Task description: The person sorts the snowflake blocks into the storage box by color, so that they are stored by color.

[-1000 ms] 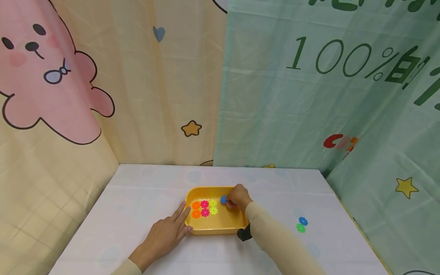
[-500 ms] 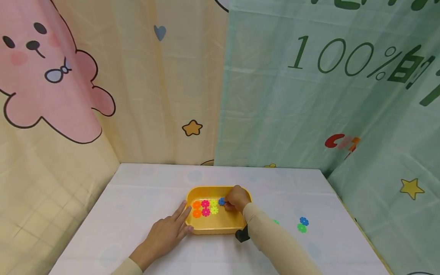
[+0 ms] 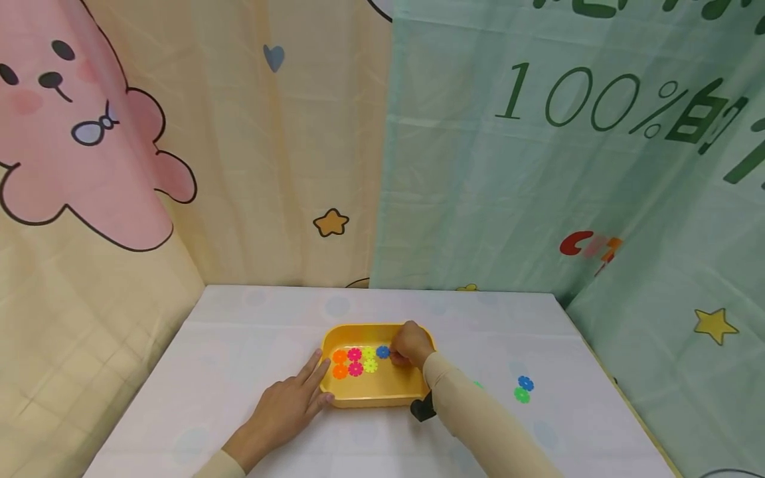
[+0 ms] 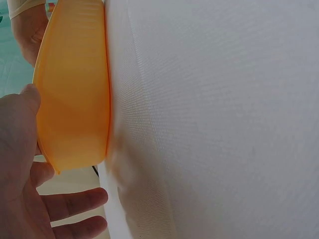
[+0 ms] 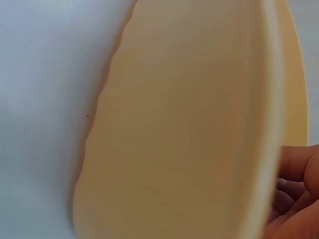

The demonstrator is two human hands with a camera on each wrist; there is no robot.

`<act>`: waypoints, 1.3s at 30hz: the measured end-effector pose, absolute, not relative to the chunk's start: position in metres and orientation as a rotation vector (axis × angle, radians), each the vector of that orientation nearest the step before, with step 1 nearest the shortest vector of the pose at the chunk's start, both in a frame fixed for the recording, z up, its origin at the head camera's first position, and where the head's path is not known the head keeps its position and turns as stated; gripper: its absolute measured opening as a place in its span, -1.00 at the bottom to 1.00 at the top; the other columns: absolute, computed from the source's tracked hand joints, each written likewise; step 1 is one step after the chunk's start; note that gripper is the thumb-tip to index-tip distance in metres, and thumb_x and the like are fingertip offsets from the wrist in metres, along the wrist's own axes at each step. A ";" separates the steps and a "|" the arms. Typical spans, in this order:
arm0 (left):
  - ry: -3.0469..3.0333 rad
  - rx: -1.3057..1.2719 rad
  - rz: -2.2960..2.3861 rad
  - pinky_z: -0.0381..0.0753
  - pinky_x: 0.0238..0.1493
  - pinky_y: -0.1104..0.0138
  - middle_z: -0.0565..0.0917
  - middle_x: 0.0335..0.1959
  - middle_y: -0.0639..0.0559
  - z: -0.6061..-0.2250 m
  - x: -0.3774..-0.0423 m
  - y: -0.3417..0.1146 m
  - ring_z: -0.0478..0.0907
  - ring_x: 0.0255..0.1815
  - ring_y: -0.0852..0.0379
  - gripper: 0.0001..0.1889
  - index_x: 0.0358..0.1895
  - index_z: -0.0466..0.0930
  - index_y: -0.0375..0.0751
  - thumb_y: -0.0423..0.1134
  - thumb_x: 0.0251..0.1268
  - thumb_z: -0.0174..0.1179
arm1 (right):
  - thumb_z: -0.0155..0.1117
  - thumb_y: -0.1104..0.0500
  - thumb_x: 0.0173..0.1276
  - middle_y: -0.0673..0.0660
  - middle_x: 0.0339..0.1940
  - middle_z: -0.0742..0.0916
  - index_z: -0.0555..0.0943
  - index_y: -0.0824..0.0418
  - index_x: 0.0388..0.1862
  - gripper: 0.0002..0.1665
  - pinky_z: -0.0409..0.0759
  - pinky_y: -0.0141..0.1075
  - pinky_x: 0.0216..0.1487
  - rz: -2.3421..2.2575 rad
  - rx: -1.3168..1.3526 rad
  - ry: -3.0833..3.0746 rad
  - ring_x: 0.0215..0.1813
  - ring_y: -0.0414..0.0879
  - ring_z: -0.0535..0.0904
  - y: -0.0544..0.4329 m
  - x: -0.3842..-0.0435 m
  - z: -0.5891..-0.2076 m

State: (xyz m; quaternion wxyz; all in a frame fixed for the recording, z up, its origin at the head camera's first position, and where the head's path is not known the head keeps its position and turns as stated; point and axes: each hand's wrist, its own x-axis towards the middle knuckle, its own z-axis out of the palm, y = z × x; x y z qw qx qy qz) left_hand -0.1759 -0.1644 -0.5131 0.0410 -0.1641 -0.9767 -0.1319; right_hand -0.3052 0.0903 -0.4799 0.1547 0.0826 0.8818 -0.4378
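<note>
1. The left hand [image 3: 291,406] lies flat on the table [image 3: 209,372], straight fingers against the yellow tray's [image 3: 370,393] near-left wall.
2. Inside the tray, the right hand [image 3: 411,345] pinches a blue flower piece [image 3: 382,352] beside the orange, pink and yellow pieces [image 3: 355,362].

My left hand [image 3: 291,403] lies flat with its fingers [image 3: 313,369] straight and spread, thumb against the yellow tray's [image 3: 364,396] near-left corner, while my right hand [image 3: 410,345], its forearm sleeved in beige, reaches over the tray's right side with fingers curled, pinching a blue flower piece [image 3: 383,352].
</note>
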 end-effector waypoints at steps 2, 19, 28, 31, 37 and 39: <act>-2.987 -0.497 -0.400 0.66 -0.15 0.07 0.17 0.64 0.01 -0.514 -0.176 -0.165 0.67 -0.13 -0.03 -0.27 0.58 0.27 -0.02 0.27 0.50 0.04 | 0.24 0.54 0.18 0.17 -0.71 0.62 0.71 0.50 -0.48 -0.87 0.61 -0.34 -0.55 -1.272 0.199 2.541 -0.70 -0.09 0.50 0.091 -0.304 -0.476; -3.006 -0.494 -0.408 0.68 -0.12 0.05 0.16 0.65 0.00 -0.513 -0.178 -0.167 0.68 -0.16 -0.02 -0.26 0.58 0.26 -0.02 0.29 0.49 0.01 | 0.28 0.33 0.42 0.16 -0.53 0.73 0.64 0.56 -0.03 -0.73 0.71 -0.38 -0.40 -1.638 0.204 2.313 -0.58 -0.17 0.64 0.141 -0.310 -0.445; -3.005 -0.500 -0.413 0.68 -0.14 0.07 0.18 0.64 -0.01 -0.514 -0.176 -0.166 0.67 -0.17 -0.01 -0.27 0.57 0.28 -0.04 0.28 0.50 0.03 | 0.28 0.23 0.47 0.16 -0.40 0.76 0.67 0.43 -0.05 -0.75 0.70 -0.40 -0.35 -1.612 0.274 2.354 -0.50 -0.17 0.65 0.188 -0.311 -0.432; -3.004 -0.504 -0.404 0.68 -0.15 0.08 0.17 0.64 -0.02 -0.514 -0.176 -0.166 0.66 -0.19 0.00 -0.26 0.57 0.28 -0.04 0.28 0.50 0.02 | 0.28 0.21 0.47 0.12 -0.38 0.76 0.64 0.42 0.04 -0.69 0.68 -0.42 -0.35 -1.629 0.322 2.353 -0.48 -0.17 0.65 0.210 -0.310 -0.429; -3.003 -0.513 -0.402 0.68 -0.16 0.07 0.17 0.64 -0.02 -0.512 -0.175 -0.166 0.66 -0.20 0.00 -0.26 0.57 0.28 -0.03 0.29 0.50 0.01 | 0.26 0.19 0.47 0.08 -0.37 0.75 0.55 0.45 0.15 -0.59 0.64 -0.42 -0.36 -1.607 0.395 2.373 -0.45 -0.19 0.64 0.254 -0.304 -0.427; -2.999 -0.519 -0.406 0.68 -0.15 0.06 0.18 0.64 -0.02 -0.512 -0.175 -0.165 0.67 -0.19 -0.01 -0.26 0.57 0.28 -0.04 0.29 0.50 0.01 | 0.26 0.20 0.47 0.06 -0.39 0.75 0.53 0.47 0.15 -0.59 0.63 -0.42 -0.37 -1.604 0.403 2.380 -0.46 -0.20 0.64 0.269 -0.300 -0.427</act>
